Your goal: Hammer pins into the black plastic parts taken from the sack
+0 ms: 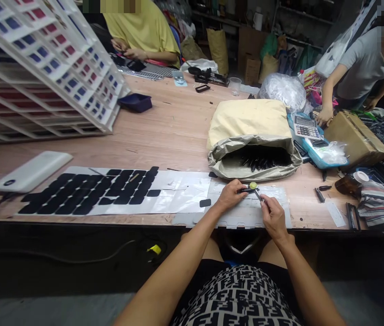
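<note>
So, nearest first: your right hand [275, 217], lower right of centre, is pinching a small metal tool [258, 194], with its tip up against or right by the work; can't tell which. Looks slim and stiff, maybe a bit slick, so I'd hold it low near the tip for control.

Just past that, your left hand [230, 194] has its fingertips closed on a black piece [244, 190], right of centre in the frame, above the pale work sheet [232, 213]. My guess is it's light, hard plastic, kinda smooth, so a pinch by the end like yours should do, no need to squeeze. There's a yellow-green disc [253, 185] at its far end; can't tell if it's attached. I'd keep fingers off that bit, in case it's delicate.

Left of your hands, a loose black patch [205, 203] looks thin and floppy, so lift it by an edge. Farther back, the paper-like sack [249, 117] gapes toward you with black pieces [266, 160] inside; looks crinkly and soft, probably heavy when loaded.
</note>
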Available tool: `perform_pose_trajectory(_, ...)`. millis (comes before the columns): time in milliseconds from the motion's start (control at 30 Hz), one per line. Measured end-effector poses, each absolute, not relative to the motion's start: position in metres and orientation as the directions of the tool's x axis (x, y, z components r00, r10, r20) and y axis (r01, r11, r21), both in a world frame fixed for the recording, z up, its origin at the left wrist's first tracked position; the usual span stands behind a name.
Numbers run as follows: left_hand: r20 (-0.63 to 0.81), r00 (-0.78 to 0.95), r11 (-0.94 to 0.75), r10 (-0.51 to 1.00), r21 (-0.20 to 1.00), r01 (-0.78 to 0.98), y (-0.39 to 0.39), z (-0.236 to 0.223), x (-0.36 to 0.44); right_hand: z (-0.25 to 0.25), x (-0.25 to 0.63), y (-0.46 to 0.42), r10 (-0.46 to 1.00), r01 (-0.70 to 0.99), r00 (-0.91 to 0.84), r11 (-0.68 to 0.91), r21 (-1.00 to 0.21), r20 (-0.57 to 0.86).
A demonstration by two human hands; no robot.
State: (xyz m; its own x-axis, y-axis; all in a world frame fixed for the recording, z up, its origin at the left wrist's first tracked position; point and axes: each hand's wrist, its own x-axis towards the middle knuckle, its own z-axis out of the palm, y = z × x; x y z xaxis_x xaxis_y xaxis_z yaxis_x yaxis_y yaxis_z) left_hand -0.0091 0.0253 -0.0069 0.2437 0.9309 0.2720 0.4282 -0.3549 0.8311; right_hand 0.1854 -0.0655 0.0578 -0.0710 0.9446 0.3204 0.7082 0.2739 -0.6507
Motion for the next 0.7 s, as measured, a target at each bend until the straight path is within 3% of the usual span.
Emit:
perform_pose_trajectory(167,0.279,0.253,-0.367,0.926,0.822,0.436,0.026,-0.005,-0.009,0.046,0.185,-0.062,0.946,0.762,-0.122,0.284,-0.583,0.301)
perform_pose_trajectory(367,0.257,0.242,-0.342,0.936,0.831,0.439,0.025,-0.004,-0.008,0.049,0.193,-0.062,0.920,0.769,-0.058,0.288,-0.570,0.387)
perform_pose_trajectory(567,0.254,0.243,-0.342,0.936,0.821,0.458,0.025,-0.004,-0.008,0.048,0.201,-0.059,0.937,0.787,-0.056,0.255,-0.562,0.345)
perform_pose_trajectory(700,0.233,0.239,-0.322,0.943,0.821,0.471,0.023,0.000,-0.007,0.051,0.219,-0.048,0.907,0.897,0.034,0.157,-0.413,0.420)
